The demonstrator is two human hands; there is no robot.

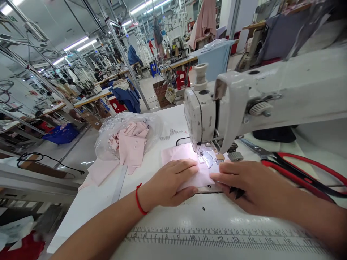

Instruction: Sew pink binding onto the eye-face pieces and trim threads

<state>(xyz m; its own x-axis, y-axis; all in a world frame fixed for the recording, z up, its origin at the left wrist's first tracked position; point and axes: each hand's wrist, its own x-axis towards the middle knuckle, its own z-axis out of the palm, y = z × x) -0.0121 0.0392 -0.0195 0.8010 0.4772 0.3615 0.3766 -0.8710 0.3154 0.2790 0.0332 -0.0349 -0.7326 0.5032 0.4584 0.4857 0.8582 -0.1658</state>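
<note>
A pale pink fabric piece (pixel 180 151) lies under the needle area of a white sewing machine (pixel 202 112), lit by its lamp. My left hand (pixel 173 180) rests flat on this fabric, fingers stretched toward the presser foot (pixel 201 157) and thumb apart. At the fabric's right edge, the fingertips of my right hand (pixel 246 184) touch the cloth beside the needle plate. Two black pointed tips, apparently of thread snips (pixel 239 193), stick out from under my right palm; the rest of them is hidden.
Large red-and-black handled scissors (pixel 300 171) lie right of my right hand. A clear plastic bag (pixel 104 135) with pink pieces (pixel 132 144) stands at the table's left. A ruler strip (pixel 217 238) runs along the front edge. Other sewing tables (pixel 179 63) stand beyond.
</note>
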